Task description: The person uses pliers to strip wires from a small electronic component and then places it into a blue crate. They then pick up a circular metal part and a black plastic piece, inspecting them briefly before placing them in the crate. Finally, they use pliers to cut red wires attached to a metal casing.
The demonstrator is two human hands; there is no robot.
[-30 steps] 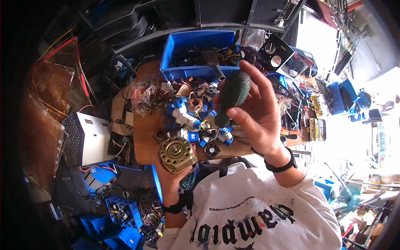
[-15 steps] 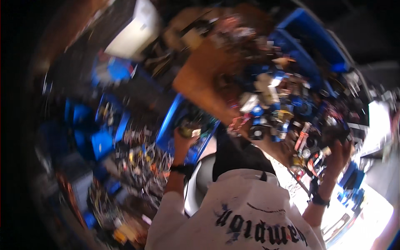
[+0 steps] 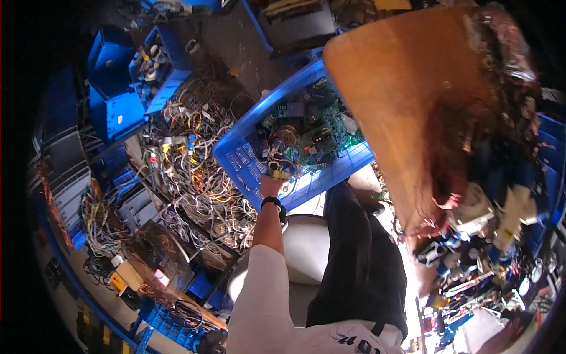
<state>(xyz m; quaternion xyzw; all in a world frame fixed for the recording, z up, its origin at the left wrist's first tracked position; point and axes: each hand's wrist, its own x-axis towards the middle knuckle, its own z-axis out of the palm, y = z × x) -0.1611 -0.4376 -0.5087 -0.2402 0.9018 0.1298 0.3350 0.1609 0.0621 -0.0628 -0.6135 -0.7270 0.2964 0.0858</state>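
My left hand [image 3: 272, 184] reaches over the near left end of a blue plastic basket [image 3: 240, 168]. Its fingers are closed round a small yellow component [image 3: 278, 174] whose exact kind I cannot make out. Green circuit boards [image 3: 330, 127] fill much of the basket, and a brownish copper coil [image 3: 288, 135] lies among them with thin wires. At the lower right, my right hand [image 3: 508, 335] is dim and blurred beside a heap of mixed electronic scrap [image 3: 466, 283]. Whether its fingers are apart or hold anything does not show.
A brown wooden tabletop [image 3: 392, 76] stands right of the basket. Tangled cables [image 3: 203, 171] lie to its left, with blue bins [image 3: 115, 112] beyond. A pale round stool seat [image 3: 303, 245] is beside my dark-trousered legs. Copper wire bundles [image 3: 156, 259] lie lower left.
The view has swung, so the basket and cables appear larger and farther right. My left hand remains at the basket; my right hand now appears lower, near the picture's corner.
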